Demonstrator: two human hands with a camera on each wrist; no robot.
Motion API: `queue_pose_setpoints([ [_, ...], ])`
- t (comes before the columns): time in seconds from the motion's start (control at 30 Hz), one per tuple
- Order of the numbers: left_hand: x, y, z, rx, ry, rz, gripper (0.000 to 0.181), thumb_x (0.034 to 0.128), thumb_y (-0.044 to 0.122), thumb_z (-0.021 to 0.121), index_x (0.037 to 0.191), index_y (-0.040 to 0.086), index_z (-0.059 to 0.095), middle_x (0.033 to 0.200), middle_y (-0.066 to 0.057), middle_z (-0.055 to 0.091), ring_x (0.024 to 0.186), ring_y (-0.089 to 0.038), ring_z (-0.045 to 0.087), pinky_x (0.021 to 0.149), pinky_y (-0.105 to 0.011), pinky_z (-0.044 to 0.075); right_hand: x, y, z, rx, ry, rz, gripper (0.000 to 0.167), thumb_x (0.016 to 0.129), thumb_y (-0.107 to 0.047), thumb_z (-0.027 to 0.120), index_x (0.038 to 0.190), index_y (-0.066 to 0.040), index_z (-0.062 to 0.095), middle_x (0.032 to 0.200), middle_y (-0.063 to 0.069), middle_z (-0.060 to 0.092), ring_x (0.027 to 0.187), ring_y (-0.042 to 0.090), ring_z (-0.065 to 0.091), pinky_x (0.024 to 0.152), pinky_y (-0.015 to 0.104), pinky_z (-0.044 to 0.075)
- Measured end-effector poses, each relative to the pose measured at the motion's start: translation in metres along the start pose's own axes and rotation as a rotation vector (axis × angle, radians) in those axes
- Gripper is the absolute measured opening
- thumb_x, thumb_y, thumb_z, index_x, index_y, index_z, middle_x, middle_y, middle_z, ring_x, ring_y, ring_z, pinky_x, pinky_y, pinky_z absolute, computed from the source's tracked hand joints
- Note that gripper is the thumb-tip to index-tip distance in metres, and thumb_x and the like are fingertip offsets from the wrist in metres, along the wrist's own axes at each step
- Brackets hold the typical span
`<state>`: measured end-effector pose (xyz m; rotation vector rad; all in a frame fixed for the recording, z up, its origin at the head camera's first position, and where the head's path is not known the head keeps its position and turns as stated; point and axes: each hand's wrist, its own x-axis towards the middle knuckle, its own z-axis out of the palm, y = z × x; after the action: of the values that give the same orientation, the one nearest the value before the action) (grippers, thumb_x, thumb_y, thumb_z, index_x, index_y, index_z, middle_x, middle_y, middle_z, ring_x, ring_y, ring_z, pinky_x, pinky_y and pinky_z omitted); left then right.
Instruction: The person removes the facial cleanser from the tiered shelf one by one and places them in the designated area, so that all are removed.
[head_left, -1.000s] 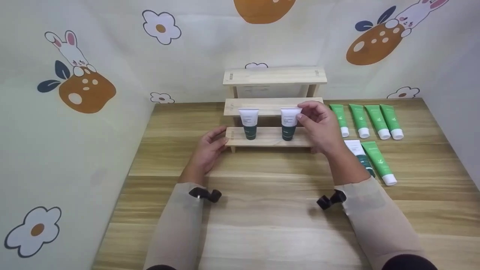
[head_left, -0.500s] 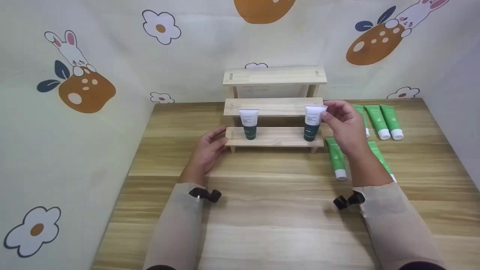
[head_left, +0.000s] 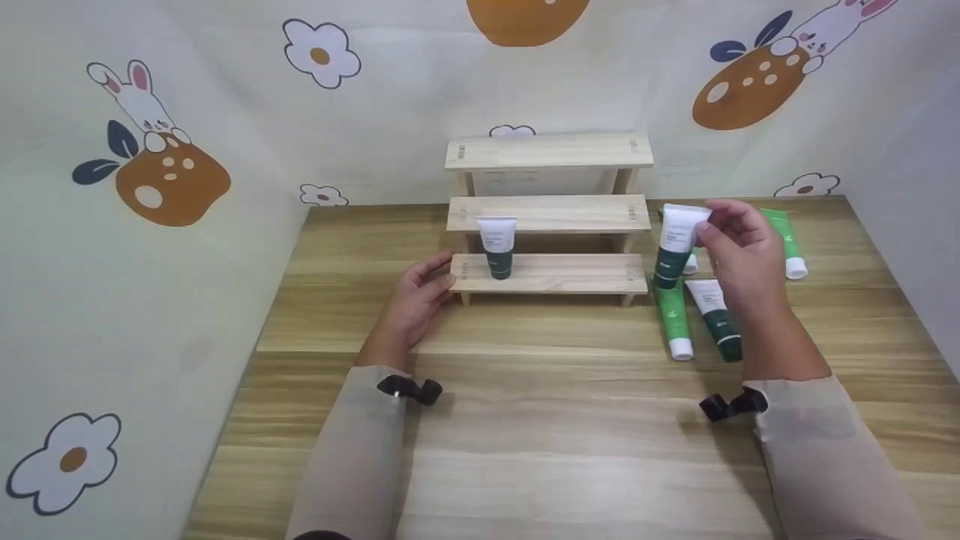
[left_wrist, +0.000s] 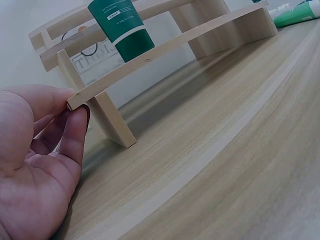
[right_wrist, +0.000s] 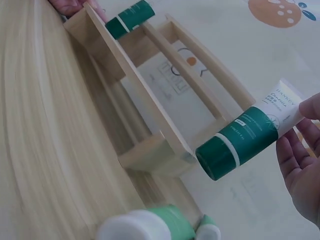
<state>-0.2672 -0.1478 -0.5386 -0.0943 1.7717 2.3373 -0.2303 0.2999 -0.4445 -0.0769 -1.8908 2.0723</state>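
Observation:
My right hand (head_left: pixel 750 259) pinches a white and dark green squeeze tube (head_left: pixel 678 238) near its flat white end, off to the right of the wooden tiered rack (head_left: pixel 577 281). In the right wrist view this tube (right_wrist: pixel 247 130) hangs cap down, apart from the rack. My left hand (head_left: pixel 414 300) grips the left end of the rack's lowest step between thumb and fingers; the left wrist view shows that pinch on the board's corner. A similar white and green tube (head_left: pixel 499 247) stands upright on its cap on the lowest step, left of the middle.
Right of the rack, a green tube (head_left: pixel 676 322) and another white and dark green tube (head_left: pixel 716 319) lie on the wooden table (head_left: pixel 525 420). Behind my right hand lie more green tubes (head_left: pixel 784 244), partly hidden. A patterned wall (head_left: pixel 390 112) stands close behind the rack.
My right hand has moved right with the squeeze tube, from over the lowest step to beyond the rack's right end. The left hand and the standing tube have stayed in place.

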Motion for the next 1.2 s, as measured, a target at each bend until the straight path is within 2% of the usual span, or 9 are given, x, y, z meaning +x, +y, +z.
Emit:
queue_pose_setpoints([
  [0.23,-0.001,0.002,0.000,0.004,-0.015,0.012,0.055,0.1013,-0.005,0.062,0.155,0.000,0.051,0.159,-0.017,0.052,0.122,-0.019,0.065,0.097,-0.025,0.061,0.004,0.002,-0.028,0.079,0.080,0.011,0.029,0.100,0.005,0.067,0.128,0.000,0.071,0.109,0.003,0.069,0.102,0.019,0.061,0.082,0.018,0.061],
  [0.43,0.000,0.001,0.001,0.004,0.011,0.002,0.053,0.1015,-0.004,0.064,0.153,0.001,0.054,0.156,-0.015,0.055,0.116,-0.015,0.065,0.092,-0.023,0.059,0.003,0.003,-0.059,0.181,0.137,0.045,0.029,0.100,0.007,0.066,0.128,0.002,0.070,0.109,0.004,0.068,0.100,0.018,0.059,0.078,0.017,0.061],
  [0.57,0.000,0.001,0.001,-0.009,0.013,0.001,0.054,0.1016,-0.005,0.063,0.154,0.000,0.053,0.156,-0.016,0.054,0.115,-0.015,0.065,0.092,-0.023,0.059,0.002,0.005,-0.079,0.170,0.171,0.064,0.031,0.101,0.003,0.066,0.132,0.001,0.069,0.113,0.004,0.066,0.104,0.018,0.057,0.078,0.016,0.059],
  [0.77,-0.001,0.001,0.002,-0.010,0.019,0.010,0.053,0.1009,-0.005,0.064,0.153,0.000,0.054,0.156,-0.016,0.054,0.118,-0.016,0.065,0.093,-0.023,0.060,0.004,0.006,-0.107,0.176,0.238,0.083,0.032,0.100,0.006,0.067,0.131,0.001,0.070,0.112,0.005,0.062,0.105,0.018,0.054,0.077,0.016,0.059],
  [1.03,0.000,0.001,0.002,0.001,0.017,0.008,0.053,0.1014,-0.005,0.063,0.153,0.000,0.054,0.157,-0.015,0.054,0.120,-0.016,0.063,0.093,-0.023,0.059,0.007,0.016,-0.144,0.041,0.267,0.217,0.039,0.102,-0.013,0.071,0.141,-0.012,0.069,0.124,-0.005,0.058,0.113,0.012,0.053,0.086,0.008,0.057],
  [1.2,-0.001,0.002,0.002,0.010,0.022,0.006,0.053,0.1013,-0.005,0.063,0.154,0.000,0.053,0.159,-0.016,0.053,0.122,-0.017,0.062,0.094,-0.023,0.060,0.010,0.023,-0.155,0.053,0.248,0.309,0.044,0.099,-0.016,0.076,0.142,-0.016,0.069,0.126,-0.008,0.056,0.114,0.010,0.051,0.083,0.010,0.055],
])
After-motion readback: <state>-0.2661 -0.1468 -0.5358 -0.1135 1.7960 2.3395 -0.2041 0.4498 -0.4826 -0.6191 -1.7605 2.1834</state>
